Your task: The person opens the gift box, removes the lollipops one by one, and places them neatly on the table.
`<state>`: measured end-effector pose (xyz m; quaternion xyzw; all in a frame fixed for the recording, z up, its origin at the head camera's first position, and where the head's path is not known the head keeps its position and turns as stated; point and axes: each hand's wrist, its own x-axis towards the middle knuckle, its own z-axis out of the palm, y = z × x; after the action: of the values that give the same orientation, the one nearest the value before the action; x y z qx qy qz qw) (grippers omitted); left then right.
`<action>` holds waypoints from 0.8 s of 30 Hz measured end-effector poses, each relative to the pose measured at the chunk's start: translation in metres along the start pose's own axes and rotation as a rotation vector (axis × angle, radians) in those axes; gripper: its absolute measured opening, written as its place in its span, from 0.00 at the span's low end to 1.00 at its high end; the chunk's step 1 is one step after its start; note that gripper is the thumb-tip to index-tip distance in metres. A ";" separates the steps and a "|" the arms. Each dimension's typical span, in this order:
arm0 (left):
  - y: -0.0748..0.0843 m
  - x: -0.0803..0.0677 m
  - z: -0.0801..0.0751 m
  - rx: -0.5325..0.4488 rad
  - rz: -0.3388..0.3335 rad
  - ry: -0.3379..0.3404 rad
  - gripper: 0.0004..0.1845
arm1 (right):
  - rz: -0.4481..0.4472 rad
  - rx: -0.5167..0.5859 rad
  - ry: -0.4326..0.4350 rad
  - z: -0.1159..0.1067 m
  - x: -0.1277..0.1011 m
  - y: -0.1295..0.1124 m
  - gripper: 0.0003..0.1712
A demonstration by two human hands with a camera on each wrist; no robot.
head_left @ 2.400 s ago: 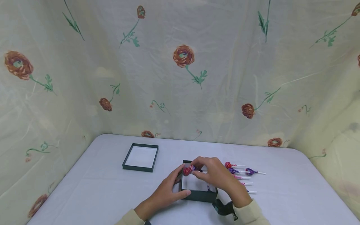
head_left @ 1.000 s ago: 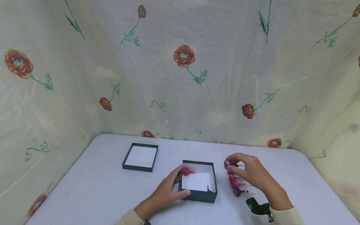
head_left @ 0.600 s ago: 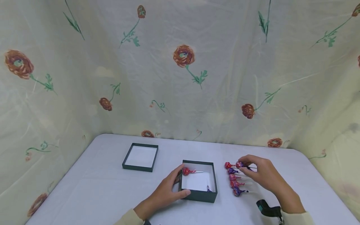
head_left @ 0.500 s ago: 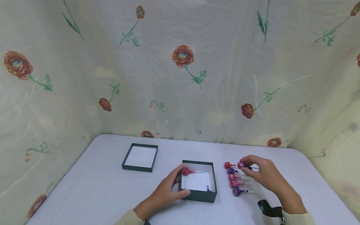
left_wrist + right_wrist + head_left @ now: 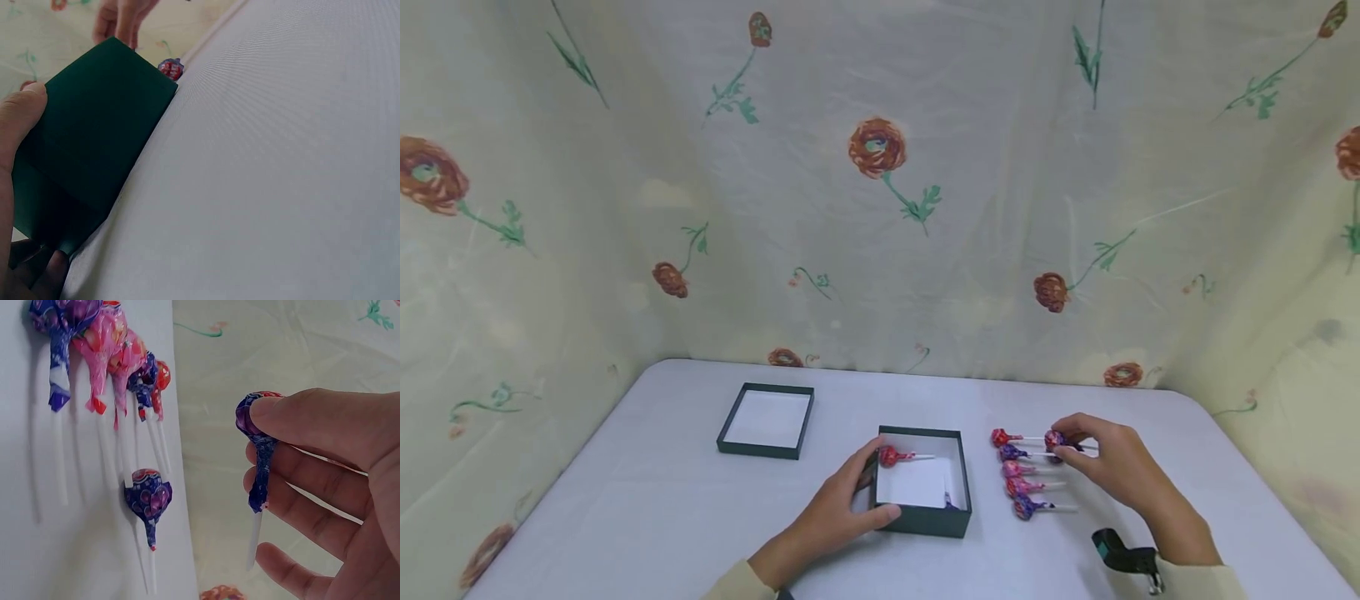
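Note:
My left hand (image 5: pixel 838 508) grips the dark green box (image 5: pixel 928 522) by its left side, thumb at the front wall. Inside the box lie a red lollipop (image 5: pixel 891 456) near the back left and a purple-wrapped one (image 5: pixel 949 502) at the front right, partly hidden by the front wall. My right hand (image 5: pixel 1108 458) pinches a purple lollipop (image 5: pixel 261 465) between thumb and fingers, its white stick pointing down in the right wrist view. Just below it, another purple lollipop (image 5: pixel 148 495) lies on the table, mostly covered by the hand in the head view.
Left of my right hand, several lollipops lie in a column: a red one (image 5: pixel 1002 437), a purple one (image 5: pixel 1011 452), pink ones (image 5: pixel 1015 470) and a purple one (image 5: pixel 1024 506) nearest me. The box's shallow lid (image 5: pixel 760 451) rests upturned at the back left of the white table.
My right hand has moved from over the box to the right, past the lollipop column, carrying a purple lollipop. The red lollipop stayed in the box. My left hand has kept its hold.

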<state>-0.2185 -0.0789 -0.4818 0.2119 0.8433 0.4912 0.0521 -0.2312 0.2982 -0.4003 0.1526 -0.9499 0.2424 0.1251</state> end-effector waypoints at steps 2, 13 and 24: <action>0.000 0.000 0.000 -0.004 0.004 -0.003 0.45 | 0.017 0.001 -0.010 0.001 0.000 0.002 0.14; 0.001 0.000 -0.001 -0.021 0.014 -0.010 0.46 | 0.067 0.000 -0.058 0.007 -0.003 0.015 0.13; 0.003 -0.002 -0.002 -0.015 0.011 -0.011 0.44 | 0.103 -0.007 -0.110 0.009 -0.004 0.023 0.14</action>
<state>-0.2169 -0.0799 -0.4785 0.2189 0.8381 0.4966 0.0557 -0.2374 0.3137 -0.4186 0.1160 -0.9628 0.2363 0.0605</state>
